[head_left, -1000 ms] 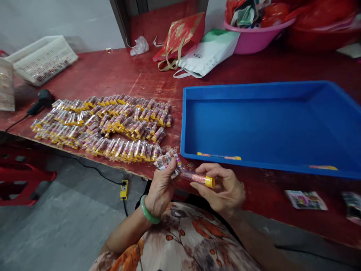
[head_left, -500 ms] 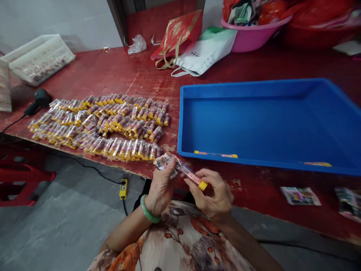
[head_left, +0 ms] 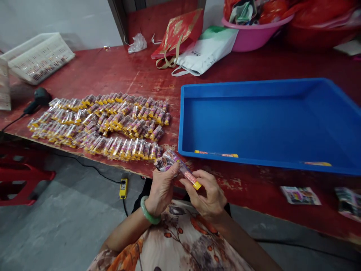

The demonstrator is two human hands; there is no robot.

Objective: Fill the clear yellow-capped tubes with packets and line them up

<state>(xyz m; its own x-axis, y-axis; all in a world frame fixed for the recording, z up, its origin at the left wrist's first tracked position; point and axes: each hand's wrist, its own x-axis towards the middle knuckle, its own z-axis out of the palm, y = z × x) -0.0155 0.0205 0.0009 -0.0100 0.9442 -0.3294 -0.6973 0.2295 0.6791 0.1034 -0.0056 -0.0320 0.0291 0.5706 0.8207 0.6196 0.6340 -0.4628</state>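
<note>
Dim, soft light with blurry edges

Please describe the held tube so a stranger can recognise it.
Start at the blue tray. Below its near left corner, the right hand pinches a clear tube near its yellow cap. Unlike the tubes piled at left, it is held.

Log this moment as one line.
left hand: holds packets | right hand: holds tube near yellow cap | yellow-ended tubes: on table, left of blue tray
</note>
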